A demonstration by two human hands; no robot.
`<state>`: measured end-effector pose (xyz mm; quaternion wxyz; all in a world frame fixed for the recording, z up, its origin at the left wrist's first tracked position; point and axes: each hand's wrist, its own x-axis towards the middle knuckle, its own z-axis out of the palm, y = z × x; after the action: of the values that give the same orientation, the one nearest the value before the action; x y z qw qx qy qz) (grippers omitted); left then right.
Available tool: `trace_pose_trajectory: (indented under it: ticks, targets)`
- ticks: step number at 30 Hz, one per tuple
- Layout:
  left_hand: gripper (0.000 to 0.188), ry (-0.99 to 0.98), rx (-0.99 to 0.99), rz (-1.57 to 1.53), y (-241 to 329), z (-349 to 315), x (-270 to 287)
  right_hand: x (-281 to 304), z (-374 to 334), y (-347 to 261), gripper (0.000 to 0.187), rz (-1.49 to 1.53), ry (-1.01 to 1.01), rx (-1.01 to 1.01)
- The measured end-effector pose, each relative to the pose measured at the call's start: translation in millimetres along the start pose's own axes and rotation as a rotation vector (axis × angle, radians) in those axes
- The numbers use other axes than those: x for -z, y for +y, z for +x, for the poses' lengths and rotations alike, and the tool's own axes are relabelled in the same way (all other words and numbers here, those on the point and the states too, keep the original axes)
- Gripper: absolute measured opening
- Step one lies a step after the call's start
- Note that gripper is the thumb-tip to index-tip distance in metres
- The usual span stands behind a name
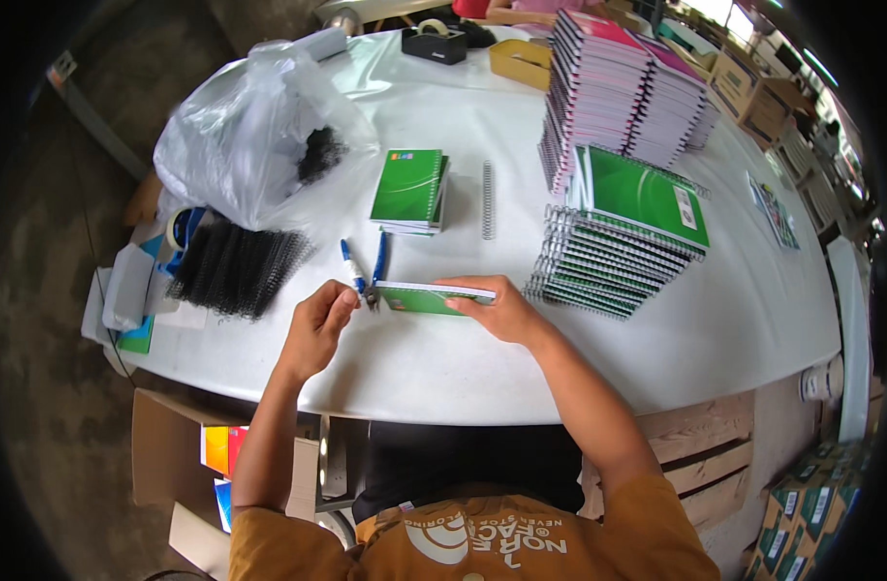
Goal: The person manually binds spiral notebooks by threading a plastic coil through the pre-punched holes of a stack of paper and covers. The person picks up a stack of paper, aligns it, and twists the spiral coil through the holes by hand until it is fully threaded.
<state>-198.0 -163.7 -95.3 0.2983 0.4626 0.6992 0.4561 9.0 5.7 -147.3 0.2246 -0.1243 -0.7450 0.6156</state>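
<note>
Nearest of all is the brown shirt [482,544] of the person, whose two arms [274,426] reach forward over the white tabletop [443,373]. At its near side, in the middle, the right hand [499,308] is gripping a green notebook [422,301], with the thumb on the near side and the fingers on the far side. The left hand [317,325] is just beside the left end of this notebook, with its fingers folded in; whether this grip has something inside, I cannot tell. Blue-handled pliers [380,254] lie between the two hands. Farther away are a small pile [407,186] of green notebooks and, at its right, a loose coil [488,200]. As I judge it, the coil binding is well advanced: on the right, the green stack [629,247] and, behind it, the pink stack [603,92] seem already bound. What seems left is the notebook in hand, whose binding I cannot see clearly, perhaps part of the small pile, and the black coils [238,271] on the left, not yet in any notebook.
</note>
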Motion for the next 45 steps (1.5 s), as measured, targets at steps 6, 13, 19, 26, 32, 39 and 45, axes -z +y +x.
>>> trace_pose_trajectory:
  ticks: [6, 13, 19, 26, 32, 39, 45]
  targets:
    - [0.033, 0.031, 0.011, 0.037, -2, 3, -10, 1, 1, -1, 0.029, 0.0, -0.009, 0.031]
    - [0.018, 0.046, -0.251, -0.167, -7, 19, -7, 5, 0, 0, 0.029, 0.005, -0.076, 0.043]
    - [0.035, -0.07, -0.453, 0.713, 18, 21, 1, -3, -2, 1, 0.028, 0.06, -0.036, 0.104]
    - [0.027, -0.121, -0.555, 0.999, 38, 10, -1, -14, -4, -3, 0.027, -0.075, -0.031, 0.283]
    - [0.075, 0.378, -0.59, 1.161, 32, -6, -24, -26, -12, -14, 0.028, -0.138, 0.058, 0.391]
    - [0.105, 0.524, -0.736, 1.318, -13, -52, -27, -48, -23, -17, 0.041, -0.143, 0.009, 0.471]
    - [0.111, -0.628, 0.108, 1.089, -17, -99, -71, -56, -25, -11, 0.056, -0.209, 0.026, 0.642]
